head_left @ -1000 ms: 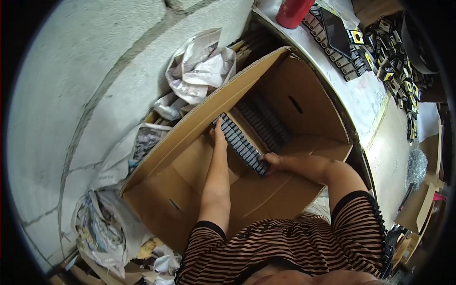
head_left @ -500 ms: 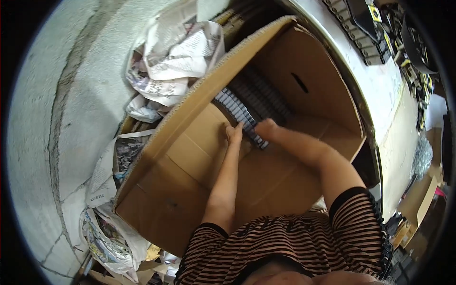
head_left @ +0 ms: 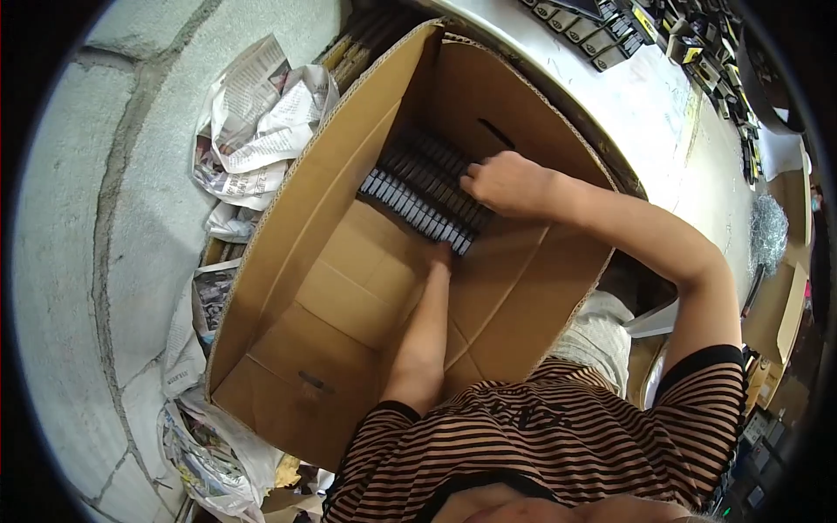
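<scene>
The row of small boxes [head_left: 417, 212] now sits beside darker rows [head_left: 425, 163] in the cardboard carton [head_left: 292, 253]; right hand [head_left: 508, 185] lifted off (curled), left hand [head_left: 442, 254] at its end, both grips unclear.

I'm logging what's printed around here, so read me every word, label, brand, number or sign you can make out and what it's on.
Nothing here is clear enough to quote.
Crumpled newspaper: print too small.
Black-and-yellow boxes: labels too small.
Striped shirt: dark marks like lettering, unreadable.
Small packs in the carton: any markings too small.
</scene>
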Demonstrator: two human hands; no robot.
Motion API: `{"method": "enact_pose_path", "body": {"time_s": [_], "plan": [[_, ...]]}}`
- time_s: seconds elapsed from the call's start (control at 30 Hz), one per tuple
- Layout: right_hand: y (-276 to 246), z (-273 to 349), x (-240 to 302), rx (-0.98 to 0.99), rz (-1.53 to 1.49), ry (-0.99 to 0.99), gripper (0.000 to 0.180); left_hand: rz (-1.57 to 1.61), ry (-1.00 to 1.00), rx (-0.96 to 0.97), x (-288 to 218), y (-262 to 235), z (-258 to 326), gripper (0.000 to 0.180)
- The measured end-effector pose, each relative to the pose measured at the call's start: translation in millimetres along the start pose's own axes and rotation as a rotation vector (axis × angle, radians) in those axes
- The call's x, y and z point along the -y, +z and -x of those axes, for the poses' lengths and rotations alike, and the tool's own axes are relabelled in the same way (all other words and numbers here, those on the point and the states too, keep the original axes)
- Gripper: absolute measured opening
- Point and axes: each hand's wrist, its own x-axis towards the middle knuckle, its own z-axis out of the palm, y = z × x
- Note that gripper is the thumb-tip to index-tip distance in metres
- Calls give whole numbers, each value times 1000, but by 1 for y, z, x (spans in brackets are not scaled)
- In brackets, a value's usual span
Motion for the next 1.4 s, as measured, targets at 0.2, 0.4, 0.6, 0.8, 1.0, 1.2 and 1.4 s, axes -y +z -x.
{"method": "enact_pose_path", "body": {"time_s": [0.2,0.4,0.6,0.8,1.0,1.2,1.4], "plan": [[-27,97,26,-184,-103,154,25,701,-170,306,-29,-22,-4,53],[-22,123,50,-288,-141,75,15,561,95,-29,-70,-94,-59,71],[-37,142,64,-401,-166,57,16,147,38,290,-118,-142,-59,98],[-37,182,79,-419,-114,27,12,-54,538,-28,-73,-154,-116,23],[-30,239,109,-585,-93,33,13,-279,210,173,-57,-191,-41,19],[-18,357,154,-675,-12,286,16,-514,248,228,-112,-154,40,17],[10,447,192,-642,-20,561,16,-415,306,368,-156,-181,74,14]]}}
